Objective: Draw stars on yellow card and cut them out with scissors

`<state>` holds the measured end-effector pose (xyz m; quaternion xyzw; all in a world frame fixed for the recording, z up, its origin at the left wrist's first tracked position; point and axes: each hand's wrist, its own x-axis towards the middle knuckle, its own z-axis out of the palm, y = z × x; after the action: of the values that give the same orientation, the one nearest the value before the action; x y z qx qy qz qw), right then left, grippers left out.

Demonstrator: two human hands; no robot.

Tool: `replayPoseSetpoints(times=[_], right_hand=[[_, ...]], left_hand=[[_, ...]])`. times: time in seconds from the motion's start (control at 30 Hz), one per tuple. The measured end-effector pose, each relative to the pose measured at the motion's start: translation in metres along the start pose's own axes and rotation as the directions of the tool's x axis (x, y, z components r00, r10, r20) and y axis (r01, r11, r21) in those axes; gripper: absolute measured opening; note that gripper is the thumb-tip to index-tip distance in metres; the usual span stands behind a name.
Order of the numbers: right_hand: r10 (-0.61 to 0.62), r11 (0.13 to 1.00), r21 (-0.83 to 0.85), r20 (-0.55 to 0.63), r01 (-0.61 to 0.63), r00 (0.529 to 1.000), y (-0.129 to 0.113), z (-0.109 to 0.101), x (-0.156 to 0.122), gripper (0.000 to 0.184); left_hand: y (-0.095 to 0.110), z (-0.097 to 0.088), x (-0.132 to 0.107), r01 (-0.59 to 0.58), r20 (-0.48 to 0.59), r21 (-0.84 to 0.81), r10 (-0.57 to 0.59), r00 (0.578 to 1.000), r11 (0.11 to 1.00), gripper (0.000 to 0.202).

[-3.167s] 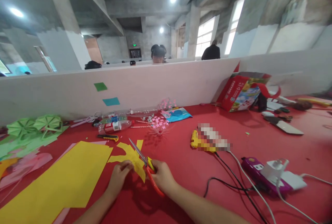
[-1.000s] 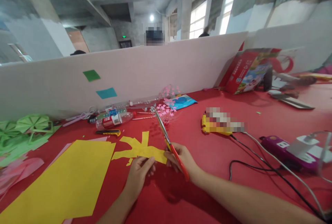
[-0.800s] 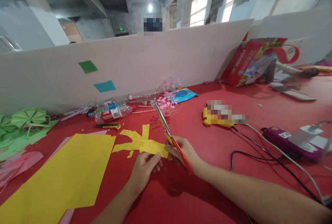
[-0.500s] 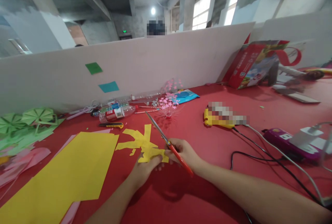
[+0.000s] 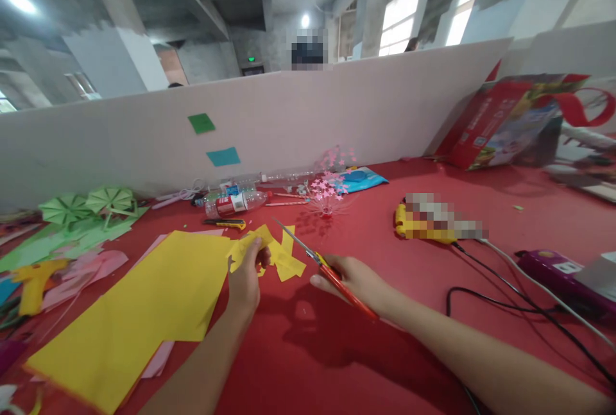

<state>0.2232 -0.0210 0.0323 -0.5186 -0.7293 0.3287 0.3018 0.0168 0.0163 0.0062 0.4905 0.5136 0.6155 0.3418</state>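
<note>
Since half a second ago, the left hand [image 5: 245, 280] has drawn away from the scissors and gone further left, taking a yellow paper piece [image 5: 239, 248] with it; the view has also turned a little. Its thumb and fingers pinch that piece, held beside the near end of the bottle row's utility knife [image 5: 225, 223]. The right hand [image 5: 359, 280] is wrapped around the scissors [image 5: 344, 290], orange-handled, their blades pointing forward and left and looking nearly together. Cut yellow strips [image 5: 289, 264] lie on the red table [image 5: 308, 370] between the two hands, just left of the blades and apart from the right hand.

Left of the left hand, a large yellow sheet [image 5: 154, 306] lies over pink paper [image 5: 158, 360]. Further left are folded green paper [image 5: 67, 210] and a yellow gun-shaped tool [image 5: 41, 277]. Beyond the strips, a red-labelled plastic bottle [image 5: 235, 203] lies on its side; to its right stands a pink star ornament [image 5: 328, 187], with a blue packet [image 5: 366, 179] close behind. On the right are a partly blurred yellow object [image 5: 400, 219] with a cable, and a purple power strip [image 5: 548, 267]. A red printed bag [image 5: 500, 123] leans near the white partition [image 5: 298, 113].
</note>
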Motion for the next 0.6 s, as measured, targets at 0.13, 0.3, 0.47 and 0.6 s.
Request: replayPoseSetpoints(times=[0.13,0.3,0.47,0.6], right_hand=[[-0.023,1.0,-0.008,0.05,0.023,0.998,-0.001,-0.001,-0.002,0.047],[-0.004,1.0,0.007,0.141,0.003,0.99,-0.001,0.002,-0.005,0.047],[0.044,0.995,0.073,0.256,-0.064,0.966,-0.005,0.002,-0.009,0.047],[0.07,0.982,0.14,0.332,-0.123,0.941,-0.01,0.0,-0.012,0.047]], left_hand=[[0.0,0.001,-0.003,-0.025,-0.034,0.019,0.026,0.999,1.0,0.038],[0.009,0.005,-0.011,-0.055,-0.027,0.069,0.057,0.998,0.996,0.035],[0.016,0.005,-0.016,-0.092,0.021,0.091,0.091,0.996,0.992,0.032],[0.017,0.004,-0.018,-0.067,0.022,0.045,0.066,0.998,0.997,0.032]])
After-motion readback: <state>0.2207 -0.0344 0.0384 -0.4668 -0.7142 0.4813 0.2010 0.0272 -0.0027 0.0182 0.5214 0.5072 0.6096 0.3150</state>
